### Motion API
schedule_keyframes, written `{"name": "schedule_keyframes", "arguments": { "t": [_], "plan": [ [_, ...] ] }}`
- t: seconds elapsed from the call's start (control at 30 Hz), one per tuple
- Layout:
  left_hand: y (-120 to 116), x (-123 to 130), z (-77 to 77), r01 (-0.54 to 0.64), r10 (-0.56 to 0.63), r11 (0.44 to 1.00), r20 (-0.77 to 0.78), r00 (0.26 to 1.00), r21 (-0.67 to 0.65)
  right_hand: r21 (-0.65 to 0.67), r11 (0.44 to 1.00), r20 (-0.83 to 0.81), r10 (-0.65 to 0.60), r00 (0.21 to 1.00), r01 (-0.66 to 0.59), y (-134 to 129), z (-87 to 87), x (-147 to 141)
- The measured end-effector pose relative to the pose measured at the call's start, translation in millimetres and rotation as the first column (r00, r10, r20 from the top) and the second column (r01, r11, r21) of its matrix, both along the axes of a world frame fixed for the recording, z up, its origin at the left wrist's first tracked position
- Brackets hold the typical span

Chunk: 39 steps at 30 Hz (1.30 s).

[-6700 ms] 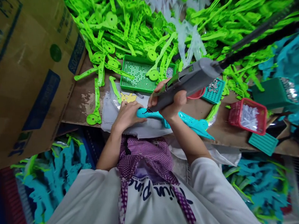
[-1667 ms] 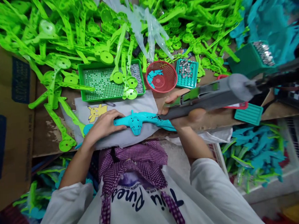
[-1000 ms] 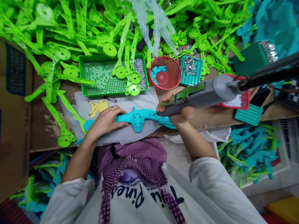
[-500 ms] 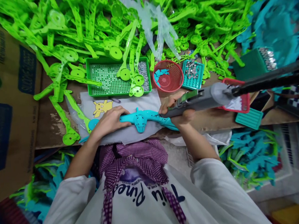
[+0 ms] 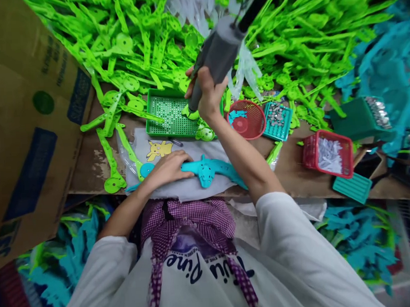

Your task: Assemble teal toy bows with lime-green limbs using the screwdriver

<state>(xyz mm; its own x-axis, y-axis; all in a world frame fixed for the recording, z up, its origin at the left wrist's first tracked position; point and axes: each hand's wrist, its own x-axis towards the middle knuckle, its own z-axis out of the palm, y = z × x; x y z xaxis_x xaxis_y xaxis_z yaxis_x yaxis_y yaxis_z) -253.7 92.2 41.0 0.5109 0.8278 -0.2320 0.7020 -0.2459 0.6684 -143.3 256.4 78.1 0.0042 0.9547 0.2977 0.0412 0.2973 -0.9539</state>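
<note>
My right hand [image 5: 209, 94] has its fingers wrapped around the grey driver [image 5: 223, 46], tip over the far green basket [image 5: 165, 132]; my left hand [image 5: 169, 167] curls its fingers onto the blue part [image 5: 205, 172], left end, on the near cloth [image 5: 187, 150].

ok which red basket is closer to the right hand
The round red basket, with blue pieces in it. The squarish red basket, holding white pieces, stands farther from the right hand.

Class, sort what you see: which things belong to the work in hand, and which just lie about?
In use: turquoise piece (left hand), grey tool (right hand), grey cloth, probably green tray.

Seemingly lying about: cardboard box, rectangular red basket.
</note>
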Motion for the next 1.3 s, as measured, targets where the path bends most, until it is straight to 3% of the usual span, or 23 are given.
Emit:
{"name": "schedule_keyframes", "arguments": {
  "t": [0.2, 0.57, 0.67, 0.77, 0.87, 0.97, 1.03, 1.13, 1.3],
  "plan": [
    [-1.9, 1.0, 5.2, -0.012, 0.012, 1.000, 0.009, 1.000, -0.013, 0.004, 0.999, 0.041, 0.053, 0.998, -0.053, 14.5, -22.5, -8.3],
    [-2.1, 0.6, 4.6, -0.020, 0.020, 0.999, 0.021, 1.000, -0.027, -0.013, 0.999, 0.079, 0.039, 0.996, -0.038, 16.6, -33.9, -7.5],
    [-1.9, 0.2, 3.2, -0.015, 0.015, 1.000, 0.009, 1.000, -0.024, -0.021, 0.998, 0.066, 0.059, 0.996, -0.058, 15.2, -24.8, -8.8],
    [-1.5, -0.9, 0.4, -0.006, 0.006, 1.000, 0.001, 1.000, -0.016, -0.025, 0.999, 0.050, 0.039, 0.998, -0.038, 10.0, 2.7, -0.1],
    [-0.7, -1.9, -1.8, -0.010, 0.010, 1.000, 0.000, 1.000, -0.017, 0.014, 0.999, -0.047, -0.037, 0.998, 0.037, -10.2, 36.1, 26.9],
    [0.4, -1.9, -1.8, -0.018, 0.018, 0.999, 0.005, 1.000, -0.027, 0.065, 0.998, -0.175, 0.031, 0.984, -0.020, -50.9, 48.8, 68.1],
    [1.1, -1.3, -1.1, -0.011, 0.011, 1.000, -0.004, 1.000, -0.023, 0.118, 0.990, -0.192, 0.103, 0.976, -0.081, -82.4, 40.4, 95.5],
    [2.3, -0.1, -0.9, -0.001, 0.001, 1.000, -0.029, 1.000, -0.018, 0.152, 0.986, -0.195, 0.096, 0.976, -0.067, -118.3, 15.7, 124.2],
    [3.9, 0.6, -0.8, -0.019, 0.017, 0.999, -0.040, 0.999, -0.031, 0.091, 0.996, -0.207, 0.044, 0.977, -0.025, -135.2, -4.5, 136.3]
  ]
}}
